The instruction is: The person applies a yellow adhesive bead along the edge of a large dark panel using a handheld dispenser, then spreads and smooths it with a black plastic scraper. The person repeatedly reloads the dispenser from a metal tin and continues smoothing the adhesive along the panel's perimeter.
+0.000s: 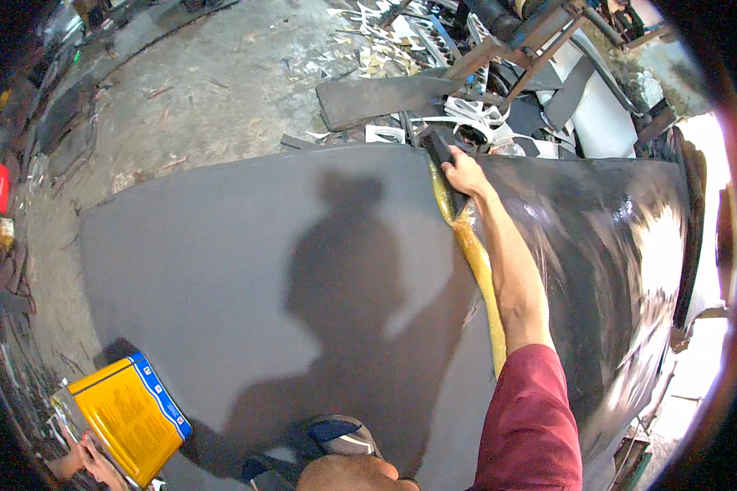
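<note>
Holding a tilted yellow can [131,417] at near left: left hand [96,462]; a strip of thick yellow liquid [477,262] crosses the dark sheet [188,262]; right hand [465,173], closed around a dark spreader [436,147] at the far edge; white offcuts [483,110] beyond

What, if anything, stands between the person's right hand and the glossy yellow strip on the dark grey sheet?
Only the long dark block held in the right hand, set alongside the far end of the glossy yellow strip. Nothing else visible stands between them.
</note>
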The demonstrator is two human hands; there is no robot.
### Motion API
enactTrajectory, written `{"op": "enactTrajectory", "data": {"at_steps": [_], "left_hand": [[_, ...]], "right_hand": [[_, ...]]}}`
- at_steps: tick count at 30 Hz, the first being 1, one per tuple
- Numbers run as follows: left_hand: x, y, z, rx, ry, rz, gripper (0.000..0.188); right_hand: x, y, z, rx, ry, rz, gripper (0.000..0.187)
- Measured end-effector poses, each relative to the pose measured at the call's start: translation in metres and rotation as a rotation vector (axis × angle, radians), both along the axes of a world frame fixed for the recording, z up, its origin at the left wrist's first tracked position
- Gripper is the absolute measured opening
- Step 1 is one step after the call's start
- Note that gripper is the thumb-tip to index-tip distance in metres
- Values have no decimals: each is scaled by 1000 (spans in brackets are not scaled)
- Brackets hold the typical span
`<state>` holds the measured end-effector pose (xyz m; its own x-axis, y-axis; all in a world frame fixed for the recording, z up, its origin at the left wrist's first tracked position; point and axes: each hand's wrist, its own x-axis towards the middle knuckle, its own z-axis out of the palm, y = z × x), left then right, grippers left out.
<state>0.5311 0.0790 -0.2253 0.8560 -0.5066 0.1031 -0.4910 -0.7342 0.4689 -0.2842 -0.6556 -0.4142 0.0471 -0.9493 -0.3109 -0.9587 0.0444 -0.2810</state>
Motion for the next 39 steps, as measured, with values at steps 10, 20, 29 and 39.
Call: {"op": "enactTrajectory", "data": {"at_steps": [10, 20, 29, 39], "left_hand": [[-50, -57, 14, -69, 30, -25, 33], [-83, -82, 24, -140, 76, 56, 37], [-43, -44, 8, -78, -125, -101, 37], [-63, -70, 2, -244, -104, -62, 34]], "right_hand": [[177, 10, 35, 72, 144, 292, 53], [342, 139, 38, -491, 144, 727, 49], [51, 241, 104, -264, 86, -47, 52], [-48, 150, -2, -135, 32, -198, 49]]}}
